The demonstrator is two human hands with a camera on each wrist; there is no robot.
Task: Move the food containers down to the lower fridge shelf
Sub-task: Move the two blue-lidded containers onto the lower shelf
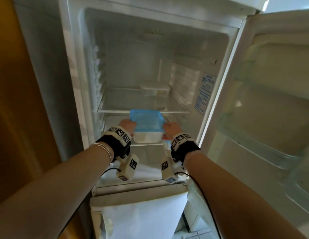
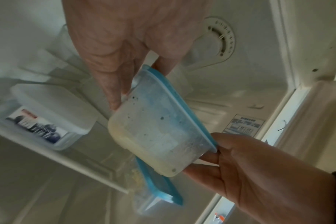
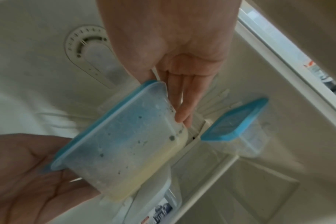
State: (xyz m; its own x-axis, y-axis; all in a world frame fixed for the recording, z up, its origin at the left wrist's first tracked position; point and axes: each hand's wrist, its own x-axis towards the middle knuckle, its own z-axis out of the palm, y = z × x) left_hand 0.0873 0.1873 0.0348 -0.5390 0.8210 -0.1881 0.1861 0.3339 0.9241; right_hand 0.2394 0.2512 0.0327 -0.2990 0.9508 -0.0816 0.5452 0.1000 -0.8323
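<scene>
Both forearms reached forward into the open fridge (image 1: 219,83), each wrist strapped with a marker-covered camera band. Between the hands hung a clear container (image 1: 147,136) with a blue lid, carried in the air in front of the glass upper shelf (image 1: 115,110) and below its front edge. The left hand (image 1: 127,125) held the container's left end, its fingers (image 2: 113,84) lying down the side wall and the thumb over the lid rim. The right hand (image 1: 172,128) pinched the opposite end, fingers (image 3: 182,97) stretched along the wall, thumb at the lid's edge. Pale yellowish food sat in the container's bottom. Beyond the right fingertips, a second blue-lidded container (image 3: 238,128) stood by the fridge's right wall. Past the left fingers, a white-lidded box (image 2: 46,118) rested at the back of the glass shelf.
</scene>
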